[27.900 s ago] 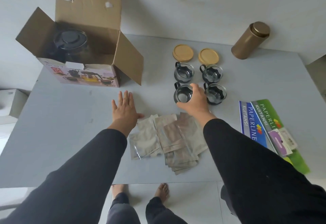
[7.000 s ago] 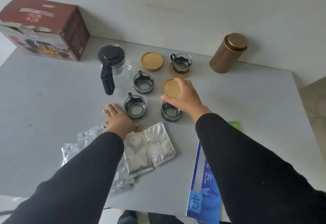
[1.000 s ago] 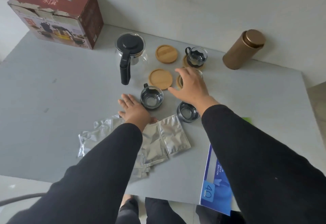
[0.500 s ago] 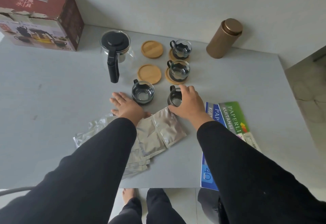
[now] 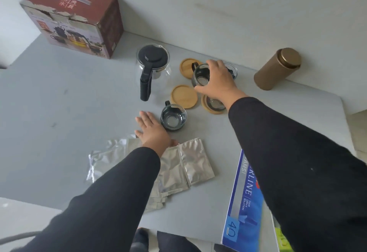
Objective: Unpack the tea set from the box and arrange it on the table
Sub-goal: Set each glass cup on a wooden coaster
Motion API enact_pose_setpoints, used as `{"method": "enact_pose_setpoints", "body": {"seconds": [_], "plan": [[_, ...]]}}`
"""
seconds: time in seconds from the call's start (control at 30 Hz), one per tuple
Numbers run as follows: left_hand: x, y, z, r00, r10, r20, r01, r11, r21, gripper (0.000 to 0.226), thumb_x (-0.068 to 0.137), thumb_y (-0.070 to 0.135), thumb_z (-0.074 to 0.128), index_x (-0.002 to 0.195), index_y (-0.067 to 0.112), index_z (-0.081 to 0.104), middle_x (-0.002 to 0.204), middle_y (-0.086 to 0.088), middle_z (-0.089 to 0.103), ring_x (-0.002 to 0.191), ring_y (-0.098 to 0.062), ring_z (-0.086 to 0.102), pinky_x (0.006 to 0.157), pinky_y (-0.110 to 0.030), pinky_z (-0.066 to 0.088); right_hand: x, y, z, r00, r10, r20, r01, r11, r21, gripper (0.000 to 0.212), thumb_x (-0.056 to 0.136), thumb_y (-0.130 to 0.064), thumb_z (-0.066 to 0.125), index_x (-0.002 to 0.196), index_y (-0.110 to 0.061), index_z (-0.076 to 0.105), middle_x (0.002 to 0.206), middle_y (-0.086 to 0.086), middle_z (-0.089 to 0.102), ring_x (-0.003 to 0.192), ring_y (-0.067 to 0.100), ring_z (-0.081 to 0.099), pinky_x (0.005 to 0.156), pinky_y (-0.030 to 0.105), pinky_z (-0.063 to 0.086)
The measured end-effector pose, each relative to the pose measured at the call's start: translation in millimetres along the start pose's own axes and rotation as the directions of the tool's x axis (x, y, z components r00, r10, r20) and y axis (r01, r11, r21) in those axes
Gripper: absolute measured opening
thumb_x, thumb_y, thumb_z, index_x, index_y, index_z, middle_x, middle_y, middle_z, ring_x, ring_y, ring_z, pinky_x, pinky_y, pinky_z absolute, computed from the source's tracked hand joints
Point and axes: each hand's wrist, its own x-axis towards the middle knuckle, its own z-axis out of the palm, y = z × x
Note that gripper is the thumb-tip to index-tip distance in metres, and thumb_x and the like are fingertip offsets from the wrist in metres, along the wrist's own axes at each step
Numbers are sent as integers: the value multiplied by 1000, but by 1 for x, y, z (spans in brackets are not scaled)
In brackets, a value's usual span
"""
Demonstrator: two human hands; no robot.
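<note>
My right hand (image 5: 217,82) grips a glass cup (image 5: 200,76) by its rim, held over the far wooden coaster (image 5: 185,67). A glass teapot (image 5: 152,64) with a black lid and handle stands to the left. An empty wooden coaster (image 5: 183,96) lies in front of it. Another coaster (image 5: 206,106) carries a cup, mostly hidden by my right wrist. A further cup (image 5: 232,71) shows behind my fingers. One cup (image 5: 173,117) stands alone on the table. My left hand (image 5: 154,131) rests flat on the table beside it, fingers straight.
The closed red tea set box (image 5: 79,19) sits at the far left against the wall. A gold canister (image 5: 278,68) stands at the far right. Silver foil pouches (image 5: 178,168) lie under my left forearm. A blue paper pack (image 5: 244,202) lies at the near right on the grey table (image 5: 59,113).
My right hand lifted the near right cup and carried it away from me to above the far coaster. My left hand has stayed flat on the table.
</note>
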Motion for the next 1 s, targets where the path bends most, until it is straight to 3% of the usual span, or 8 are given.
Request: {"method": "enact_pose_setpoints", "body": {"seconds": [0.4,1.0], "plan": [[7,2,5,1000,-24,9,24,999,42,139,68,51,79,146,3,-26,154,-13,-31,145,-32,-21,118,-52,10,102,5,31,998,38,52,-41,997,59,79,75,-30,75,139,-8,34,137,13,34,125,32,42,101,37,39],[6,5,3,999,-50,20,49,998,47,138,68,52,78,146,4,-26,153,-11,-33,145,-30,-23,117,-50,4,108,16,39,994,22,110,-25,999,31,91,76,-40,75,145,-11,24,143,15,30,132,32,33,102,42,37]]}}
